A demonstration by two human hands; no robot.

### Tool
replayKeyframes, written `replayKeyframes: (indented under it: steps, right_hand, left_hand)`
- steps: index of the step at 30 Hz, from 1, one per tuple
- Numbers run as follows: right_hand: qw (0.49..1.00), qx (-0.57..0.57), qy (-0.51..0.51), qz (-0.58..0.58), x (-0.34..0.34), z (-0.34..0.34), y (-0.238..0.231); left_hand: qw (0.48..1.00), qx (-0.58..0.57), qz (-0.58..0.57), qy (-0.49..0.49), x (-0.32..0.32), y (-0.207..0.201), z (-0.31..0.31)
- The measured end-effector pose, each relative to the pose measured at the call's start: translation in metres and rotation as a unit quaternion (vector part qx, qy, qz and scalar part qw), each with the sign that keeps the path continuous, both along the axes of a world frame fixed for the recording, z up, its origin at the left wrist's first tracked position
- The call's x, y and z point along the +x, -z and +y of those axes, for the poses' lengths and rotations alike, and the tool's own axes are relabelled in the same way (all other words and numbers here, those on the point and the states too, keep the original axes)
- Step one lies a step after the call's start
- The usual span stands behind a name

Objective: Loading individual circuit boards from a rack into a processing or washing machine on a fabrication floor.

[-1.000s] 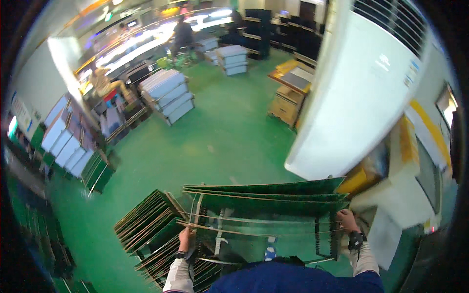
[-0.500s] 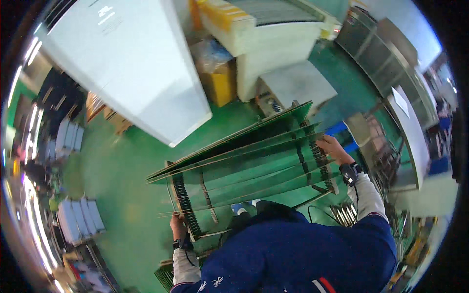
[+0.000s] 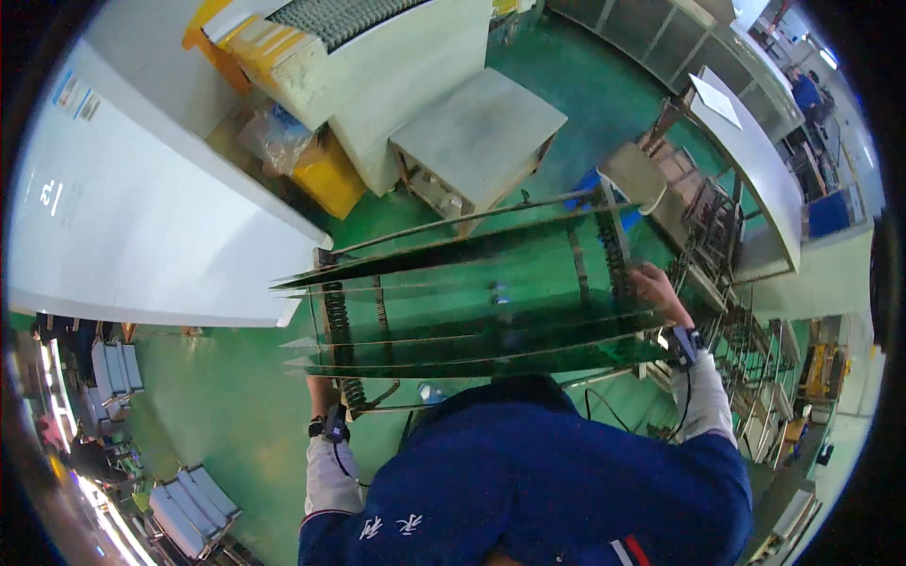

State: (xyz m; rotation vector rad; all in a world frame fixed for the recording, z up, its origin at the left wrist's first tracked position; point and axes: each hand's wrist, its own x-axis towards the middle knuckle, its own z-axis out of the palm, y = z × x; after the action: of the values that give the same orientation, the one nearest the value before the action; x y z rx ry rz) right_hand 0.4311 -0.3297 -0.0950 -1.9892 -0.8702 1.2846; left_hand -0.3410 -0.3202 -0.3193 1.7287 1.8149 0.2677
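I carry a slotted rack [image 3: 335,321] in front of my body, with dark coil-like toothed strips along both ends. Several thin, dark green see-through panels [image 3: 491,363] stand in it, spanning from end to end. Some lean together at the far side, others sit closer to me. My left hand [image 3: 322,389] grips the rack's left end; the panels partly cover its fingers. Around the right end frame my right hand [image 3: 658,291] is closed, its wrist partly behind a panel's end. Both wrists wear black straps with a small device and a cable.
A large white cabinet-like block [image 3: 160,208] stands close at the left. Ahead are a low grey table [image 3: 481,127], a yellow box [image 3: 326,179] and a pale machine with a roller bed [image 3: 340,19]. Metal racks [image 3: 764,377] and a white-topped table [image 3: 746,170] line the right.
My view has swung right, so the white block and low table sit further left. The rack has come level across the view and stays in both hands; its panels now lean differently.
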Motion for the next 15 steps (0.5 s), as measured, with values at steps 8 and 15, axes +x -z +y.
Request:
replayKeyframes:
  steps: [8, 15]
  right_hand:
    - [0.999, 0.003, 0.03, 0.013, 0.044, -0.001, -0.041]
    - [0.996, 0.049, 0.021, 0.066, 0.076, 0.012, -0.043]
  left_hand:
    - [0.997, -0.038, -0.026, -0.058, 0.079, -0.14, 0.036]
    - [0.967, 0.076, -0.217, -0.111, 0.09, -0.157, 0.05]
